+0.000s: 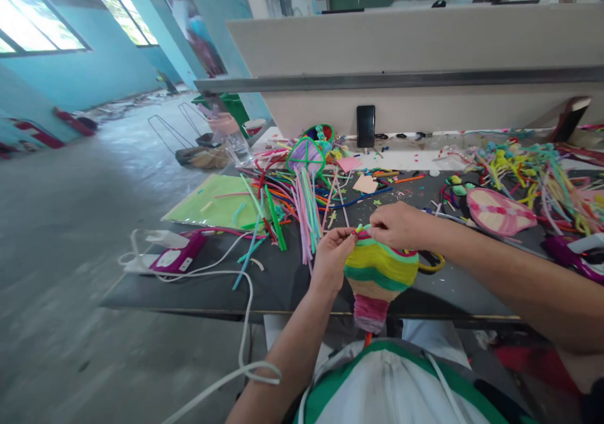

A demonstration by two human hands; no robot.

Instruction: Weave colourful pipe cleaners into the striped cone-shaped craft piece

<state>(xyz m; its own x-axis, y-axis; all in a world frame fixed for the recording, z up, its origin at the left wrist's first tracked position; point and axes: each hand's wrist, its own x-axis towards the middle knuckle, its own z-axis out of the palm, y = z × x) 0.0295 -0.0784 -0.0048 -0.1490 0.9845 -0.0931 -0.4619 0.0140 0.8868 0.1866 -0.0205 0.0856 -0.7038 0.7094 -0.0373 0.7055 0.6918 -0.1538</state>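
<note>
A striped pipe-cleaner craft piece (pixel 381 273), wide at the top and narrow at the bottom, hangs over the table's front edge. Its bands are green, yellow, tan and pink. My left hand (pixel 331 257) pinches its upper left rim, thumb and fingers together. Just to the right, my right hand (pixel 394 224) is closed on the same top rim, its fingertips partly hidden. A short yellow-green end (pixel 359 228) pokes up between the two hands. Beyond my left hand lie loose pastel pipe cleaners (pixel 306 213), below a purple and green woven piece (pixel 306 155).
A green plastic packet (pixel 212 202) and a purple glue-gun-like device (pixel 179 254) with a white cord (pixel 248 304) are on the left. A phone (pixel 365 126) leans on the back board. At right are a pink oval piece (pixel 500 211) and heaped pipe cleaners (pixel 542 172).
</note>
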